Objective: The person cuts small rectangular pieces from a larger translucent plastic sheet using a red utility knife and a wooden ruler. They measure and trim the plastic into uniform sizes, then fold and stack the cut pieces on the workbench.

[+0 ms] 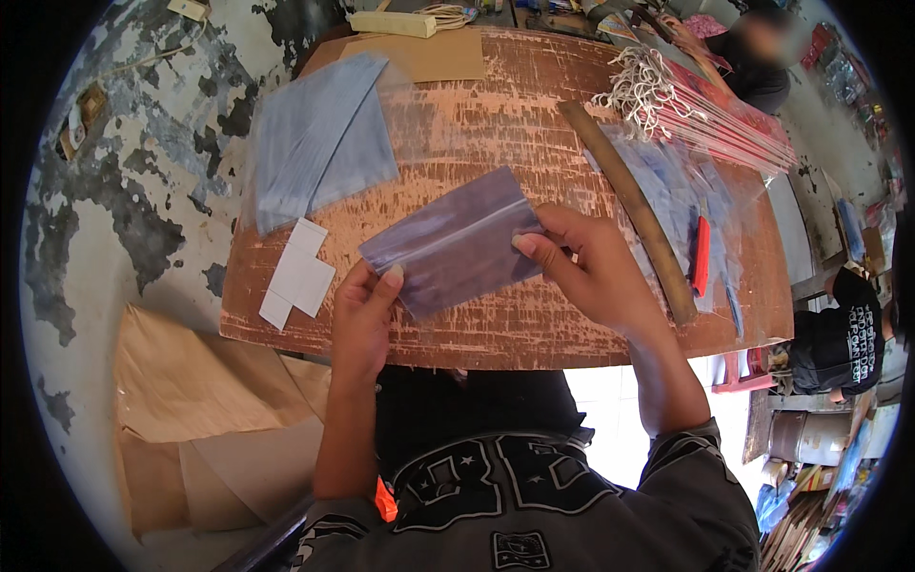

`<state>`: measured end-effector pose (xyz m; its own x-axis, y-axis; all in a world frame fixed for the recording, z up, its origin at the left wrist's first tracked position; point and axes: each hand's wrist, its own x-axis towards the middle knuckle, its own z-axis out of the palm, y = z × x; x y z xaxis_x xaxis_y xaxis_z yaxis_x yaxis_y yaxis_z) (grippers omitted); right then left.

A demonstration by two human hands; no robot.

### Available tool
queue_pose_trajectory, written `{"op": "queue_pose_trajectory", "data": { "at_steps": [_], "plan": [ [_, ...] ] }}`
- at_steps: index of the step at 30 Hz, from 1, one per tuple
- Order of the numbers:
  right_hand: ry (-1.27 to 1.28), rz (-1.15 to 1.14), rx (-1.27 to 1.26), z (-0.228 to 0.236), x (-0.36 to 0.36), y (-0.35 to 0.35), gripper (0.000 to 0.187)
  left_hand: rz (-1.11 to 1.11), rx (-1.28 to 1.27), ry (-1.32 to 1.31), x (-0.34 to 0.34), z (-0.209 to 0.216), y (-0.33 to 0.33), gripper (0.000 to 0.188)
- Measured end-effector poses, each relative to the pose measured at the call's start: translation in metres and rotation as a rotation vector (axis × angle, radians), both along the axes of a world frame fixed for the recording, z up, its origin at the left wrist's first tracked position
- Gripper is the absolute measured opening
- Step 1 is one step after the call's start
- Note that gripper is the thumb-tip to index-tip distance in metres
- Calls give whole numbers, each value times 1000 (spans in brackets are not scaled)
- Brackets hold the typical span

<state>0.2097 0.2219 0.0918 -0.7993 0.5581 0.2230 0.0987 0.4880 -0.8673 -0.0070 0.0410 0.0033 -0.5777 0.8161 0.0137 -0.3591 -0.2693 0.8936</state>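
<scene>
Between my two hands I hold a clear bluish plastic pouch (457, 253) stretched above the table, with a paler band running along its length. My left hand (367, 310) pinches its lower left corner, thumb on top. At the right end, my right hand (586, 262) grips the edge between thumb and fingers. A white cardboard cutout (298, 275) lies just left of my left hand. Near my right hand are a long wooden strip (634, 210) and a red-handled tool (701, 255), which rests on loose plastic sheets (667, 186).
A stack of bluish plastic sheets (324, 133) lies at the table's far left, before a brown cardboard piece (419, 59). Red bundles with white cords (658, 95) fill the far right. Brown paper (205, 381) stands by the wall. Two other people (758, 62) are at the right.
</scene>
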Motion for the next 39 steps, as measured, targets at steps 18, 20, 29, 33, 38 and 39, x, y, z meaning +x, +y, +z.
{"op": "queue_pose_trajectory", "data": {
  "at_steps": [18,20,29,33,38,39],
  "plan": [
    [232,-154,-294,-11,-15,-33,31,-15,89,-255,46,6,10,47],
    [210,-149,-302,-3,-11,-31,30,-40,91,-253,46,3,8,46],
    [119,16,-460,-10,5,-1,39,-151,-198,241,18,11,-14,48],
    [57,31,-481,-10,8,-2,38,-354,32,153,-12,25,1,45],
    [51,23,-468,-4,7,-6,35,-321,-154,316,-5,52,13,38],
    [32,27,-463,-4,7,-6,35,-325,-167,330,-3,55,14,35]
  ]
}}
